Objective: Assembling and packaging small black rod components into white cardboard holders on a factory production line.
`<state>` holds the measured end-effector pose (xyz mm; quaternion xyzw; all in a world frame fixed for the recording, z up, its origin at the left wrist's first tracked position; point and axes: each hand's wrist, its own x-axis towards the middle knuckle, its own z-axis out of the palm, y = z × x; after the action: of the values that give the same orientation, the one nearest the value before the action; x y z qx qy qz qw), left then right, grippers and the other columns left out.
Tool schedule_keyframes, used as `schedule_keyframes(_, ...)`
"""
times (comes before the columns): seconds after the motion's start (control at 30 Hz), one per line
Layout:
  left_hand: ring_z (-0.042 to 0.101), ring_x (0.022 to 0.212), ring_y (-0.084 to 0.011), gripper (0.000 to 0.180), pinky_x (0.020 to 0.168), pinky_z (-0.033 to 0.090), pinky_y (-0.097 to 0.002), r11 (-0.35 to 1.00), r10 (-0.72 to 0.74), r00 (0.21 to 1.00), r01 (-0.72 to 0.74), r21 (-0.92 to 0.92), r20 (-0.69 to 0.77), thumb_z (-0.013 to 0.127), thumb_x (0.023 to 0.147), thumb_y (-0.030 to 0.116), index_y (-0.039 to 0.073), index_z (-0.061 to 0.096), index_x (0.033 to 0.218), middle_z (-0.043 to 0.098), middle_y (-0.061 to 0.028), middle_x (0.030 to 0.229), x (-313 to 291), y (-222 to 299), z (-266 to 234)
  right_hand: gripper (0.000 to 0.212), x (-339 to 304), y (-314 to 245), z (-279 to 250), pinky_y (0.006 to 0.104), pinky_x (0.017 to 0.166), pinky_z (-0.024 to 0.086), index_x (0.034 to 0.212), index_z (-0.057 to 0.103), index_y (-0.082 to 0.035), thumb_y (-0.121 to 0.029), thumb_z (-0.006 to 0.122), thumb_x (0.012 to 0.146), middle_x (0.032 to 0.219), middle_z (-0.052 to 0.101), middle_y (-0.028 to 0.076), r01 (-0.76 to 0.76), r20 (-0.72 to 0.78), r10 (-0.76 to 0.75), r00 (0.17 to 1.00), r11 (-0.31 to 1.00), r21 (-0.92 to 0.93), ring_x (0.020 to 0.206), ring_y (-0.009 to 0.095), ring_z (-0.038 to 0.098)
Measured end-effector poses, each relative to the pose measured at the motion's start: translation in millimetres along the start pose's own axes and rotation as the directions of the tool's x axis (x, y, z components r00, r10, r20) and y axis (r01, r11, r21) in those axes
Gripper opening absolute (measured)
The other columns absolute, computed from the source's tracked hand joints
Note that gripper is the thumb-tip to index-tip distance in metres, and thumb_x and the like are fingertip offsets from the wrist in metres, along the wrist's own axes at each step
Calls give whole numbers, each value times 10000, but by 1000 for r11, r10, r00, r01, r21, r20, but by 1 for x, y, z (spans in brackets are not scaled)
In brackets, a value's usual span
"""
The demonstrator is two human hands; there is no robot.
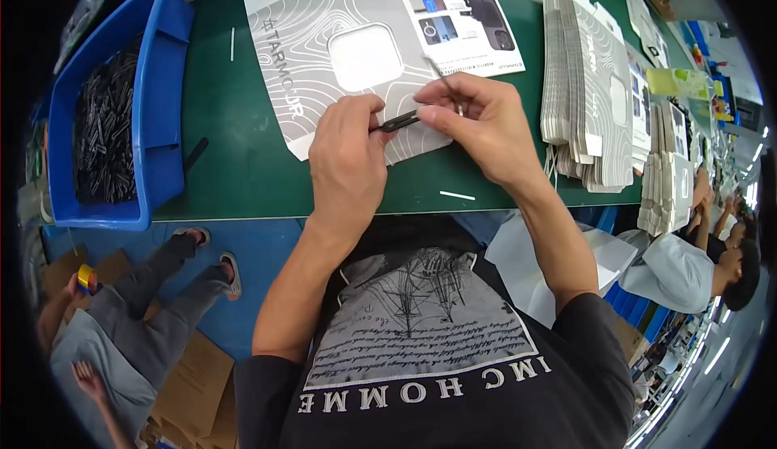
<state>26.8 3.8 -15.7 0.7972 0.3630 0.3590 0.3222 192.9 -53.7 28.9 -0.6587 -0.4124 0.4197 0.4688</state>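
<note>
- One green counter (218,186) carries everything below; landmark: the grey carton (307,48), lying flat on it.
- Blue bin (164,109): well left of the carton, loaded with many narrow black pieces (105,137).
- Stack of flat cartons (595,85): right of the carton, apart from it, many layers deep; grey line pattern matches.
- Carton itself: pale wavy lines, rounded-square opening, photo-printed panel along its right side.
- Left hand (350,150): over the carton's lower edge, back of hand up. Grip together, thumb and fingers clamped on the left end of a dark strip.
- Right hand (486,129): over the carton's lower right part. Grip together, thumb and forefinger clamped at the strip's right end. A thin greyish piece juts up past these fingers; kind cannot be told.
- Dark strip (398,120): between the two hands, above the carton's lower part, slightly tilted, right end higher.
- Loose black strip (196,153): left of the carton, just beside the bin.
- White sliver (457,196): below the carton's lower right corner, on the counter.
</note>
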Motion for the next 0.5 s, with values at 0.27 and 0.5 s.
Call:
schedule_keyframes(0.27,587,766,-253,382,709,496,-369,996,-82,997,82,-15,1,666,699,-151,12,609,1039,631,-98,909,-8,0,0,87,2,6,6,168,605,398,929,748,22,-7,755,847,783,656,14,-63,99,67,993,997,-49,662,51,475)
schedule_keyframes(0.5,585,770,-251,345,704,492,-352,993,-73,995,79,-86,61,685,715,-119,15,625,1027,629,-87,908,-6,-3,-10,122,1,2,10,170,609,400,969,738,13,3,751,848,819,669,19,-111,84,113,990,993,-27,672,49,476)
